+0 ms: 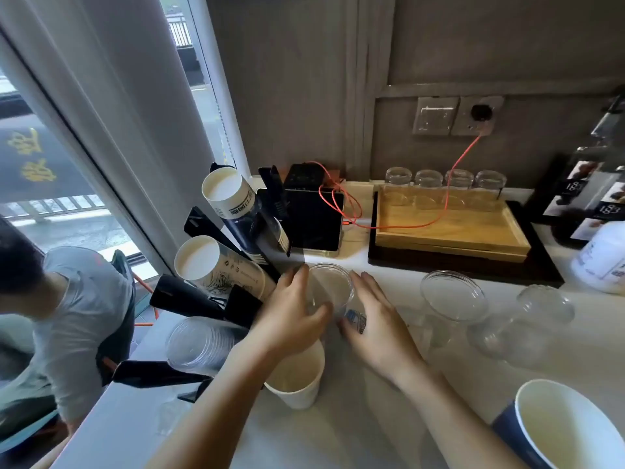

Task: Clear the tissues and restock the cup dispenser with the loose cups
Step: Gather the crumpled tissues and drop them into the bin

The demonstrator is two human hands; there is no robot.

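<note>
A black cup dispenser (203,228) stands at the counter's left edge, holding tilted stacks of paper cups (196,258) and clear plastic cups (199,343). My left hand (291,316) grips a clear plastic cup (333,286) at the counter's middle, fingers and thumb curled round its wall. My right hand (375,319) has straight fingers against the same cup's right side, near its printed label. More loose clear cups (453,299) stand to the right. A white paper cup (297,380) stands under my left forearm. A blue paper cup (561,431) sits at the bottom right. No tissues are visible.
A wooden tray (449,231) with glass jars behind it lies on a dark board at the back right. A black device (314,214) with an orange cable sits beside the dispenser. A white bottle (602,258) stands far right. A seated person (67,316) is left, below the counter.
</note>
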